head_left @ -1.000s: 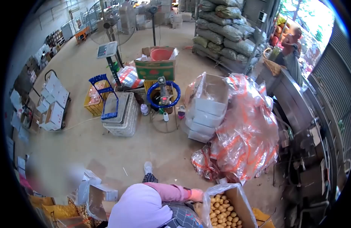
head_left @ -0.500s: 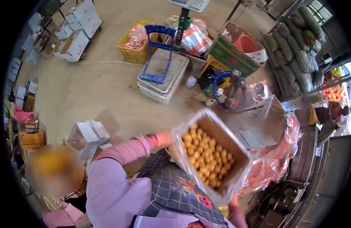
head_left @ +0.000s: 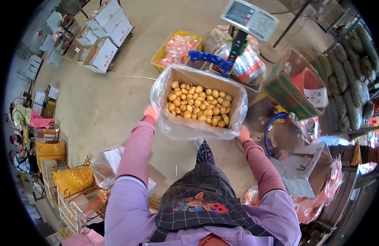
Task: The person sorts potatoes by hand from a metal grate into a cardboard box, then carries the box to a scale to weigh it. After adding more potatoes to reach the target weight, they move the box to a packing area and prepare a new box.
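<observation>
While holding a brown carton (head_left: 201, 78) of loose potatoes (head_left: 197, 103) out in front of the body, grips it on the left side with the left hand (head_left: 151, 112) and at the near right corner with the right hand (head_left: 243, 134). Has the fingers of both hands closed on carton and overhanging plastic liner (head_left: 182, 129), with the tips hidden. Cannot tell whether resting on anything underneath. Brings carton and blue handle (head_left: 210, 58) close together in view, near the post below the scale display (head_left: 249, 19).

Could lose hold on one side, from slick plastic sliding between palm and cardboard. Could spill potatoes over the rim, from lifting one hand higher than the other. Could bump the handle or post, from poor sight past the far wall. Could snag the right forearm on the blue ring (head_left: 267, 132), from swinging too far right. Could also strike the shoe (head_left: 199, 142), from letting go early.
</observation>
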`<control>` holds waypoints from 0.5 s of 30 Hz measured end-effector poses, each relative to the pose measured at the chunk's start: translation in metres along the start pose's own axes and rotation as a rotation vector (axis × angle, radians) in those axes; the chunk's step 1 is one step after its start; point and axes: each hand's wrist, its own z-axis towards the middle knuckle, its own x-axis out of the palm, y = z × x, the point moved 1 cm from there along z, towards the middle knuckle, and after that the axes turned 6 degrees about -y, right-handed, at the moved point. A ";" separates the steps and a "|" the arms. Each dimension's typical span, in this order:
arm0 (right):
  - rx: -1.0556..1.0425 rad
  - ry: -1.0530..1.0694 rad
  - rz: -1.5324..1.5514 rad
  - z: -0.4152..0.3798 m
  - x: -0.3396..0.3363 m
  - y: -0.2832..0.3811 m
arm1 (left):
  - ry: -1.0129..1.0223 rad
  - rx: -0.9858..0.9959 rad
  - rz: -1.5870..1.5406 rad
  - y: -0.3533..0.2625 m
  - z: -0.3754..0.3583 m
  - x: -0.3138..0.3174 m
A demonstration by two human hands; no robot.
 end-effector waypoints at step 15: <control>0.789 1.047 -0.110 -0.058 -0.111 0.000 | 0.026 -0.079 -0.687 0.217 -0.269 0.130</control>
